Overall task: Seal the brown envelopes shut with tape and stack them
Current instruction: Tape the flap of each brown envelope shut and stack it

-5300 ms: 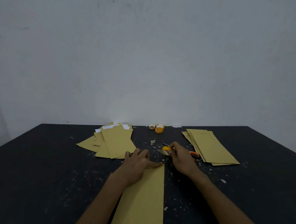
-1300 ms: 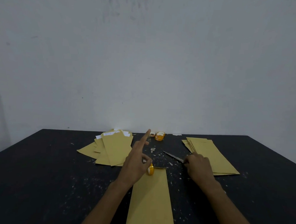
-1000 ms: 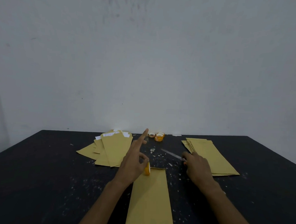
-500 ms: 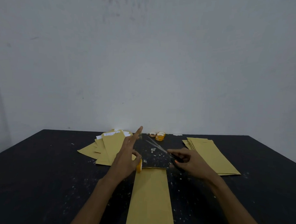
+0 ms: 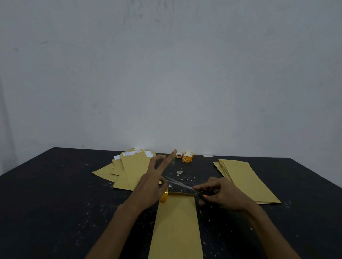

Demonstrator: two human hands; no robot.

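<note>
A brown envelope (image 5: 177, 226) lies lengthwise in front of me on the black table (image 5: 47, 202). My left hand (image 5: 154, 183) holds a small orange tape roll (image 5: 164, 195) at the envelope's top left corner, with two fingers stretched up and forward. My right hand (image 5: 220, 193) grips scissors (image 5: 180, 185) with orange handles. The blades point left across the envelope's top edge toward the tape roll. Whether a strip of tape runs between roll and blades is too faint to tell.
A loose pile of brown envelopes (image 5: 126, 172) with white paper showing lies at the back left. A neater stack of envelopes (image 5: 246, 180) lies at the right. Spare tape rolls (image 5: 186, 157) sit by the wall. White specks dot the table.
My right hand picked the scissors up from beside the right stack and brought them left to the envelope's top edge. My left hand shifted slightly left with the tape roll.
</note>
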